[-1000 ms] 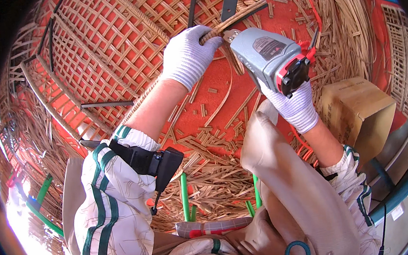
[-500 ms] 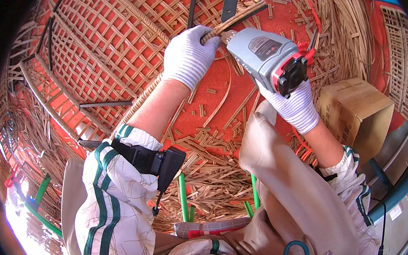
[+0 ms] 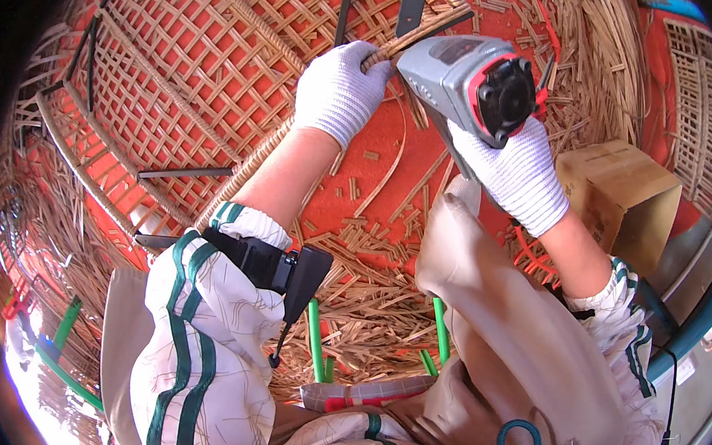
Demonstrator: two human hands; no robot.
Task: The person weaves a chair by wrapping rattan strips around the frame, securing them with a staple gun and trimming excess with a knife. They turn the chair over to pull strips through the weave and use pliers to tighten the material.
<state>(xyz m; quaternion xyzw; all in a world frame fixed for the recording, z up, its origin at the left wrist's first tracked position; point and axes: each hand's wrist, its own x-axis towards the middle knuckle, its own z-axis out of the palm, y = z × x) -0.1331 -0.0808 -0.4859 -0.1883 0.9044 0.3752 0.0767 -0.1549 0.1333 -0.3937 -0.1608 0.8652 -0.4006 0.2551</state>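
Note:
My left hand [image 3: 339, 92], in a white knitted glove, is closed round the cane-wrapped edge of a woven rattan frame [image 3: 194, 76], near its right-hand corner. My right hand [image 3: 518, 172], gloved alike, grips a grey staple gun [image 3: 443, 73] with a red ring and a black end cap. The tool's nose points at the frame's edge, just right of my left fingertips; its body hides whether the tip touches. A flat black metal bar [image 3: 414, 0] crosses the frame near that corner.
Cut cane pieces [image 3: 371, 305] litter the red floor covering. Long cane strips [image 3: 607, 60] lie in a heap at the right. An open cardboard box [image 3: 613, 194] stands by my right forearm. Green metal legs [image 3: 315, 339] show below. A woven panel [image 3: 702, 103] lies at far right.
The staple gun has tilted, with its black end cap rising and turning more toward me. My right hand has shifted slightly with it. The left hand keeps its hold, moving slightly right with the frame.

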